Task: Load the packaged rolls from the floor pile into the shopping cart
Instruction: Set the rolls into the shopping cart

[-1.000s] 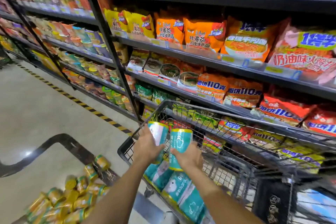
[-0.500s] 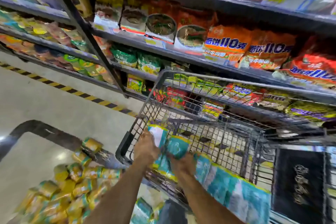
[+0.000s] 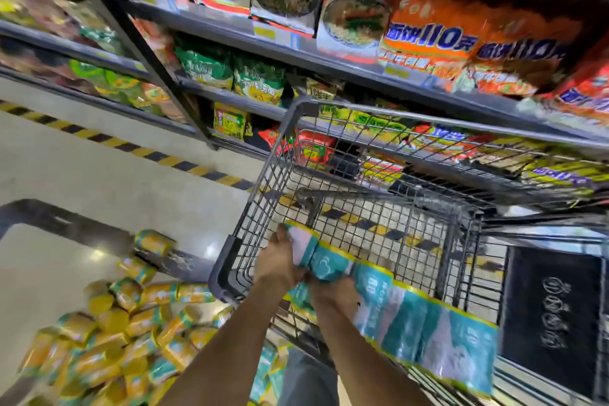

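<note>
Two teal rolls (image 3: pixel 324 262): one gripped in your left hand (image 3: pixel 278 262), one in your right hand (image 3: pixel 334 292), low inside one cart (image 3: pixel 260 208). One row of teal packs (image 3: pixel 428 323) along its near wall. One yellow floor pile (image 3: pixel 112 346), too blurred to count.

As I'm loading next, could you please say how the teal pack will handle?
Probably bendy: the teal pack bends where the left hand and right hand grip it. Its glossy film may be slippery. Bulky wrapped rolls: likely light.
</note>
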Demonstrator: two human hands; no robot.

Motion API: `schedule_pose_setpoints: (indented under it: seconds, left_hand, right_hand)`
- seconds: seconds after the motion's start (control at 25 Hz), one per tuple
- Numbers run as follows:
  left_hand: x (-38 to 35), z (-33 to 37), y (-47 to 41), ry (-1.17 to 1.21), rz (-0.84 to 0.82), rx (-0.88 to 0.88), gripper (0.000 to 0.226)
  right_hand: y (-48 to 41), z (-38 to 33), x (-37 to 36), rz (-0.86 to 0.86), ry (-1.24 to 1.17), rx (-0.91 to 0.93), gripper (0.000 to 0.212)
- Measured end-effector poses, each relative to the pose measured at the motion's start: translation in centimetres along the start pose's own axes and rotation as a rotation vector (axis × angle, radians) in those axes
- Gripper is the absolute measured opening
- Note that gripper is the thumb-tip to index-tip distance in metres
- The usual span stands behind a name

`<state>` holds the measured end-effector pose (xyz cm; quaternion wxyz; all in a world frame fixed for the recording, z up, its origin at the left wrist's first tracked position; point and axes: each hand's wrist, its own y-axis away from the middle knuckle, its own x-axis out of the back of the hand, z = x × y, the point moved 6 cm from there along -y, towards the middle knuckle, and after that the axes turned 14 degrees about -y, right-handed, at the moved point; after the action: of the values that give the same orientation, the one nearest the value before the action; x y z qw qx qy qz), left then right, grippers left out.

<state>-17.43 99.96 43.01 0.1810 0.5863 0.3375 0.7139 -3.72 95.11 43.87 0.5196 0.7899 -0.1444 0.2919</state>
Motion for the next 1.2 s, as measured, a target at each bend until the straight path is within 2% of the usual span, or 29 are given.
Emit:
schedule_pose_setpoints:
  seconds: [0.16, 0.28, 0.48, 0.64, 0.84, 1.0, 1.2]
  left_hand:
    - [0.4, 0.3, 0.4, -0.019, -0.045, -0.029, 0.09]
    - [0.8, 1.2, 1.7, 0.045, -0.076, -0.063, 0.096]
    - [3.5, 2.4, 3.9, -0.051, 0.027, -0.052, 0.106]
    - [7.7, 2.8, 8.2, -0.19, 0.273, 0.053, 0.094]
    - [9.3, 2.7, 18.1, -0.198, 0.418, 0.26, 0.103]
    - [8.2, 2.4, 27.1, -0.182, 0.524, 0.37, 0.105]
    - [2.1, -3.4, 38.7, -0.079, 0.576, 0.617, 0.104]
  right_hand:
    - [0.4, -0.9, 1.1, -0.009, 0.069, 0.069, 0.059]
    - [0.4, -2.9, 3.2, 0.015, 0.13, 0.182, 0.053]
    - [1.2, -6.5, 5.9, -0.045, 0.275, 0.515, 0.077]
    - [4.1, -8.5, 8.9, -0.125, 0.382, 0.762, 0.086]
    - [9.1, -8.4, 13.8, -0.146, 0.59, 1.168, 0.092]
    - [14.8, -5.8, 17.0, -0.094, 0.701, 1.457, 0.096]
    - [23.3, -0.9, 15.4, -0.214, 0.832, 1.716, 0.095]
